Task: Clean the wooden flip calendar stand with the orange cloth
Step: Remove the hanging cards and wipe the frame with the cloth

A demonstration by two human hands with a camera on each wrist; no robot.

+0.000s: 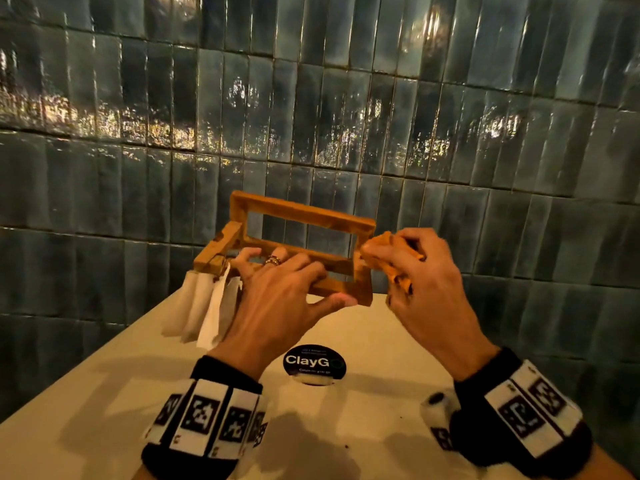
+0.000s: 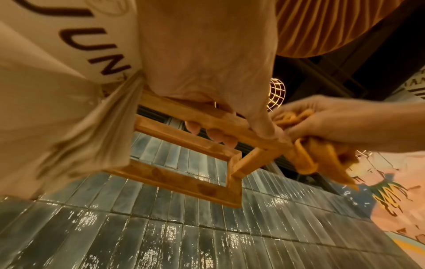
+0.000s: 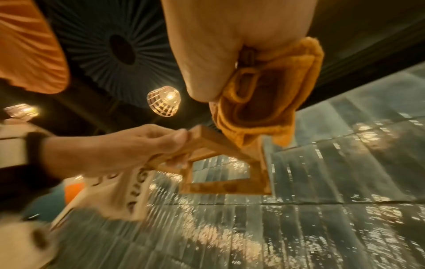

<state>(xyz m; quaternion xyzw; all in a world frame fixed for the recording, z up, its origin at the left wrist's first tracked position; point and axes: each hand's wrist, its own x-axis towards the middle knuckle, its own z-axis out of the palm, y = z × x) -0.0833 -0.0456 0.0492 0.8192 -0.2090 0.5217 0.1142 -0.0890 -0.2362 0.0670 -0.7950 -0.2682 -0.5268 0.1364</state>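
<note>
The wooden flip calendar stand [image 1: 304, 216] [image 2: 179, 180] [image 3: 225, 187] is held up in the air above the table, tipped on its side, with its cream cards [image 1: 207, 306] [image 2: 46, 109] hanging off the left end. My left hand [image 1: 277, 289] [image 3: 115, 151] grips the stand's near bar, fingers over the top and thumb under it. My right hand [image 1: 415, 271] [image 2: 333, 123] holds the bunched orange cloth [image 1: 391, 258] [image 2: 322, 160] [image 3: 264, 109] and presses it against the stand's right end.
A cream table [image 1: 104, 410] lies below the hands, with a round black "ClayGo" sticker [image 1: 314, 363] on it. A dark glazed tile wall [image 1: 346, 116] stands close behind. Wicker lamps [image 3: 163, 103] hang overhead.
</note>
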